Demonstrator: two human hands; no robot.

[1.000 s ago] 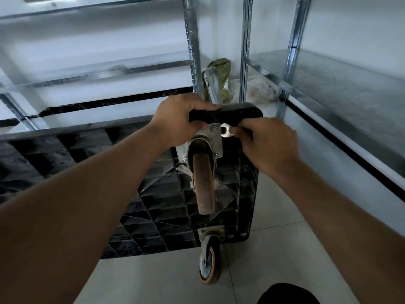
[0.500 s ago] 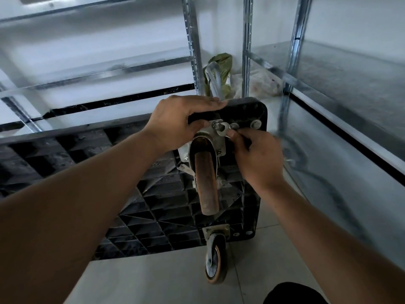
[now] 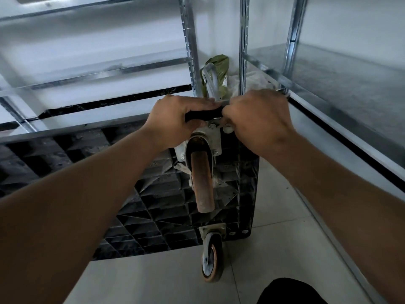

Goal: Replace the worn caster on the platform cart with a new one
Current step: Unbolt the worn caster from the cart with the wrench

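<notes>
Head view: the worn caster point(image 3: 202, 182) stands out from the ribbed black underside of the cart point(image 3: 153, 194), which is tipped up on its edge on the tiled floor point(image 3: 274, 227). Its rust-brown wheel points toward the camera, held in a metal fork whose mounting plate sits against the cart's upper corner. A bolt head point(image 3: 212, 126) shows on that plate, just above the fork. The left hand point(image 3: 175, 121) is clenched over the cart's top edge beside the plate, fingers curled across the black rim. The right hand point(image 3: 258, 121) is closed at the plate's right side, knuckles up; a thin metal piece juts out past it at upper right, but what the hand grips is mostly hidden, so I cannot tell for sure. The two hands nearly touch above the caster. Lower down, at the cart's bottom edge, a second caster point(image 3: 211, 257) with a grey hub and orange tread rests on the floor. Behind the cart, a green bag point(image 3: 215, 71) and a curved metal handle point(image 3: 210, 82) show between the uprights of steel shelving point(image 3: 328, 69), which runs along the wall and down the right side.
</notes>
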